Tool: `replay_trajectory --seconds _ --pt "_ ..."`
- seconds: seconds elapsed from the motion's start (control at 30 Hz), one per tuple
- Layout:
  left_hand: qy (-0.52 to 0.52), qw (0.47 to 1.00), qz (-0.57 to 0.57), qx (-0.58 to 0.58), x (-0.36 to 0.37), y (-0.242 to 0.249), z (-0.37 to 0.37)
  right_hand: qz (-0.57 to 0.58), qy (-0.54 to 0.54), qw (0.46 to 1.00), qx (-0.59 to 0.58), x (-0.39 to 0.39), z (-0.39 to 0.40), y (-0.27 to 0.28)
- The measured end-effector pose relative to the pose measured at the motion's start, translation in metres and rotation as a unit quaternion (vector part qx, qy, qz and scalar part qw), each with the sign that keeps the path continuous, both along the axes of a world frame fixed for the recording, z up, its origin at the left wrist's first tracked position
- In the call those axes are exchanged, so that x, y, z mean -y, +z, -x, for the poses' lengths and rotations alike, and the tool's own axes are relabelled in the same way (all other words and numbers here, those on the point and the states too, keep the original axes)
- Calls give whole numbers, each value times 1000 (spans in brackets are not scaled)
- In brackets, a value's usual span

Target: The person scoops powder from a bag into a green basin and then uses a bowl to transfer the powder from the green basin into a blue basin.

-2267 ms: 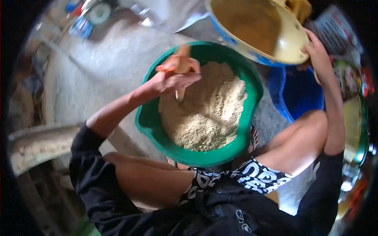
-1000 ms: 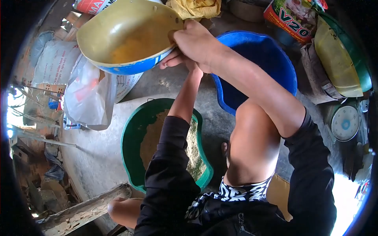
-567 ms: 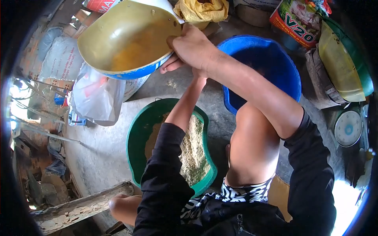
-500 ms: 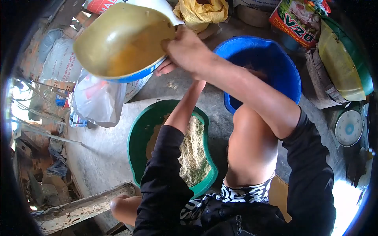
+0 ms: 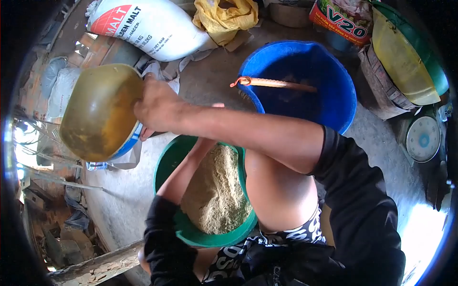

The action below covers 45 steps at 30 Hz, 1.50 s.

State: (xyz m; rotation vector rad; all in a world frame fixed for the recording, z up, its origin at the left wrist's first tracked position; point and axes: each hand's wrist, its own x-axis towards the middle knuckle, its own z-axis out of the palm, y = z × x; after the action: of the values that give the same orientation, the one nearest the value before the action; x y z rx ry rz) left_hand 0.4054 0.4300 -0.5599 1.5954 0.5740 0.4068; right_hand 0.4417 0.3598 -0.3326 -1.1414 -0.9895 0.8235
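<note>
My right hand (image 5: 160, 105) is closed on the rim of a deep bowl (image 5: 98, 114), olive-yellow inside with a blue and white outer side. The bowl is tilted on its side in the air, and an orange-brown patch shows on its inner wall. My left hand (image 5: 218, 106) is mostly hidden behind my right forearm; only a bit of its fingers shows. Below the left forearm is a green basin (image 5: 238, 236) on the floor. Coarse pale meal (image 5: 222, 190) lies heaped inside it, partly covered by my left arm.
A blue tub (image 5: 350, 102) stands right of the green basin, with a wooden stick (image 5: 281, 84) across its rim. Behind are a white malt sack (image 5: 167, 31), a yellow bag (image 5: 224, 19) and a V20 bag (image 5: 341, 21). A dial scale (image 5: 423, 138) sits at right, a log (image 5: 95, 264) at lower left.
My right hand has carried the bowl left and lower, and the bowl has turned. The left hand has shifted left. The stick on the blue tub and more of the malt sack now show.
</note>
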Motion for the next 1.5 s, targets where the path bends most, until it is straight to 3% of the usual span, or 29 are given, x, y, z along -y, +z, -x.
replay_trajectory --seconds 0.03,0.07,0.1,0.13,0.23,0.27,0.3,0.37,0.4,0.43,0.47,0.53,0.6,0.63,0.67,0.77,0.83,0.87,0.93,0.97,1.03,1.1,1.17,1.23,1.27,1.3,1.37,1.43,1.5 --pt "-18 966 254 37 -3 0 23 -8 -2 1000 8 2 -1 -1" --pt "-97 972 213 -4 -3 14 47 -15 1 1000 17 6 -5 -3" --pt "-177 970 164 -38 -4 27 72 -12 -12 994 112 5 -12 -8" --pt "-294 925 -179 -160 -1 56 99 -53 -7 992 115 -10 -23 -25" --pt "-373 857 -237 -265 -26 89 176 101 -27 980 167 9 -35 -14" --pt "-357 854 -188 -328 -31 106 196 171 -27 969 174 17 -29 -9" --pt "-389 850 -183 -304 -48 106 224 99 -68 987 106 9 -30 -32" --pt "-320 857 -85 -395 -70 119 264 110 -38 979 170 20 -38 -47" --pt "-262 892 -52 -366 -79 124 279 115 -38 966 228 25 -37 -52" --pt "-208 937 -46 -279 -89 115 292 126 9 969 213 31 -29 -52" --pt "-154 964 35 -216 -93 118 291 129 18 965 229 33 -27 -58" --pt "-71 976 -16 -203 -81 123 276 143 16 955 258 31 -7 -71" --pt "-10 969 -82 -232 -66 118 259 174 31 868 464 22 -3 -88" --pt "18 963 -99 -251 -67 113 252 90 29 841 532 20 5 -97" --pt "73 955 -124 -259 -82 84 248 75 36 826 557 19 17 -97" --pt "37 956 -167 -237 -94 66 266 28 76 811 579 -2 33 -114" --pt "77 940 -250 -220 -87 50 278 36 130 803 581 -19 37 -131" --pt "103 923 -301 -215 -85 31 284 -52 140 787 599 -32 30 -155" --pt "147 903 -354 -194 -80 7 291 68 78 808 580 -32 34 -201" --pt "163 893 -389 -160 -76 2 292 202 159 820 511 -33 37 -197" --pt "154 898 -367 -188 -71 -7 294 206 164 815 516 -36 39 -190" --pt "125 908 -273 -293 -60 -1 294 207 169 809 524 -35 41 -189" --pt "83 903 -323 -269 -53 0 288 145 134 754 627 -25 43 -199" --pt "38 883 -412 -224 -45 -5 283 112 132 743 646 -13 44 -225" --pt "-4 876 -412 -252 -39 -3 282 77 129 731 665 -7 46 -229" --pt "-19 872 -388 -299 -36 -8 281 86 159 756 629 1 50 -232" --pt "-50 850 -375 -366 -32 -8 280 -43 128 733 667 12 59 -243" --pt "-72 857 -377 -343 -34 -15 284 -15 148 728 670 18 61 -246" --pt "-126 856 -370 -340 -40 -22 284 249 280 728 574 20 73 -223"
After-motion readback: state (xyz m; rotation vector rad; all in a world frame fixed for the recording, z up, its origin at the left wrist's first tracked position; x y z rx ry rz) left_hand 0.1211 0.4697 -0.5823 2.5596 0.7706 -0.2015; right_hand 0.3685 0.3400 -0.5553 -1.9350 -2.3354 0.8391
